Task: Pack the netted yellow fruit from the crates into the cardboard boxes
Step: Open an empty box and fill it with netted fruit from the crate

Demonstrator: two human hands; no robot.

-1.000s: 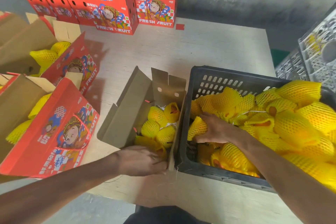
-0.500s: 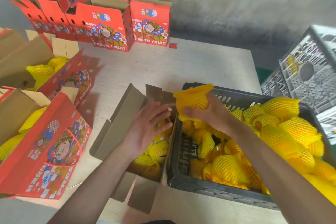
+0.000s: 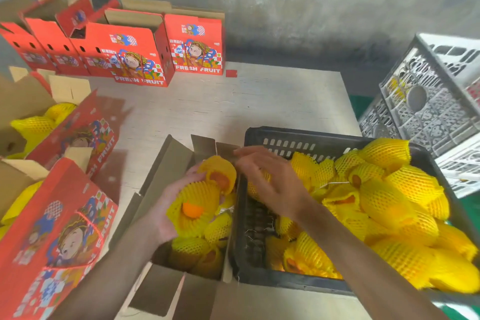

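We note the table (image 3: pixel 259 101) beyond both hands, with the black crate (image 3: pixel 306 138) under the right hand (image 3: pixel 272 184), heaped with netted fruit (image 3: pixel 389 202). The open box (image 3: pixel 166 163) sits touching the crate, under the left hand (image 3: pixel 166 213). The left hand cups one netted fruit (image 3: pixel 194 205) over the box, fingers curled round it; the right hand hovers empty, fingers loosely spread. Risks, in our judgement: the box looks nearly full, so this fruit may sit proud and roll out; the loose net could slip off, since orange skin already shows; the upright flap beyond the left hand may fold in and snag.
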